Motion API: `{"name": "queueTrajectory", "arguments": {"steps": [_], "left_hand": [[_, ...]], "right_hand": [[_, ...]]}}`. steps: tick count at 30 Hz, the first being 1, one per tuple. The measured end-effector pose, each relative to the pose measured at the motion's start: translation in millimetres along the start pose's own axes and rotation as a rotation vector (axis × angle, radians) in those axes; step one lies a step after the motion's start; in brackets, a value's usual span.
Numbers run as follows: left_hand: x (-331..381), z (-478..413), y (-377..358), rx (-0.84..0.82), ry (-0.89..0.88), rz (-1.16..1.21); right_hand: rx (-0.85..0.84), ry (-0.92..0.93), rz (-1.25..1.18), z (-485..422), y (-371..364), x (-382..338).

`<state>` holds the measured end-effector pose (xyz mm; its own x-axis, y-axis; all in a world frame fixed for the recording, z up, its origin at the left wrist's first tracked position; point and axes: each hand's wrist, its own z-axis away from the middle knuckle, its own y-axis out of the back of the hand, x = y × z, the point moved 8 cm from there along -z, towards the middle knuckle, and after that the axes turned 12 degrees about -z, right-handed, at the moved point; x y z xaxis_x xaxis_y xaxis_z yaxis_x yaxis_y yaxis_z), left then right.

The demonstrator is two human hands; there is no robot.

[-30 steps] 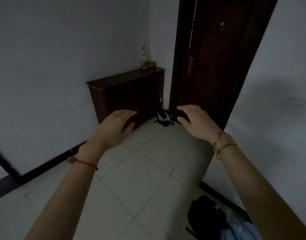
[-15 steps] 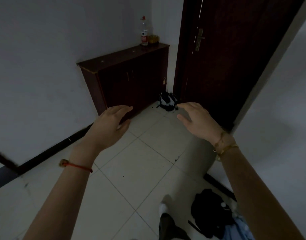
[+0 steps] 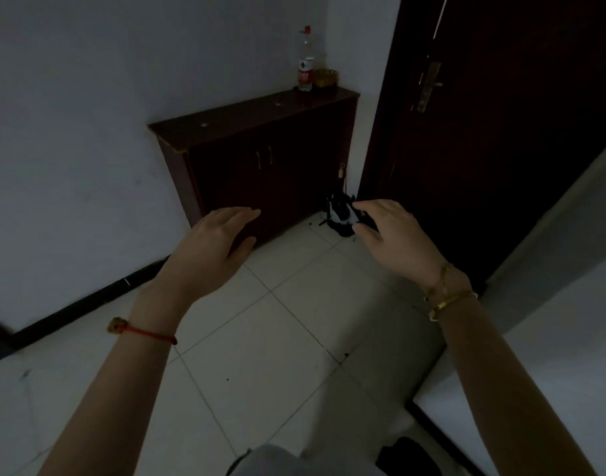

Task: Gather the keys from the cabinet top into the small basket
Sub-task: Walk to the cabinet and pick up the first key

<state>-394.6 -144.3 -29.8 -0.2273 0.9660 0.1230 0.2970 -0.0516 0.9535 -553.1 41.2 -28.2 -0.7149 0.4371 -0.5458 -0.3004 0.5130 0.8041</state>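
Observation:
A dark wooden cabinet (image 3: 277, 173) stands against the left wall, a few steps ahead. On its top lie small pale things that may be keys, one near the left end (image 3: 203, 124) and one further back (image 3: 278, 104); they are too small to tell. A small yellowish basket (image 3: 325, 77) sits at the top's far end beside a plastic bottle (image 3: 305, 61). My left hand (image 3: 214, 249) and my right hand (image 3: 394, 235) are stretched out in front of me, palms down, fingers apart, holding nothing, well short of the cabinet.
A dark door (image 3: 494, 132) with a brass handle (image 3: 428, 85) is shut to the right of the cabinet. A black-and-white bundle (image 3: 339, 214) lies on the tiled floor at the cabinet's corner. A dark bag (image 3: 408, 456) lies at the lower right by a white wall.
I have stepped closer to the cabinet, which now looks larger and nearer. Both hands stay raised and open in much the same pose.

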Motion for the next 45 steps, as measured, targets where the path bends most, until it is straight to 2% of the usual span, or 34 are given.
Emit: {"name": "queueTrajectory", "arguments": {"steps": [14, 29, 40, 45], "left_hand": [[-76, -129, -65, -0.034, 0.108, -0.003], [-200, -361, -108, -0.047, 0.096, -0.042], [-270, -488, -157, -0.133, 0.096, -0.046], [-307, -541, -182, -0.129, 0.148, -0.054]], "right_hand": [[-0.07, 0.052, -0.07, -168, -57, 73], [-0.06, 0.078, -0.11, -431, -87, 120], [-0.108, 0.044, -0.107, -566, -120, 166], [-0.132, 0.071, -0.111, -636, -143, 190]]}}
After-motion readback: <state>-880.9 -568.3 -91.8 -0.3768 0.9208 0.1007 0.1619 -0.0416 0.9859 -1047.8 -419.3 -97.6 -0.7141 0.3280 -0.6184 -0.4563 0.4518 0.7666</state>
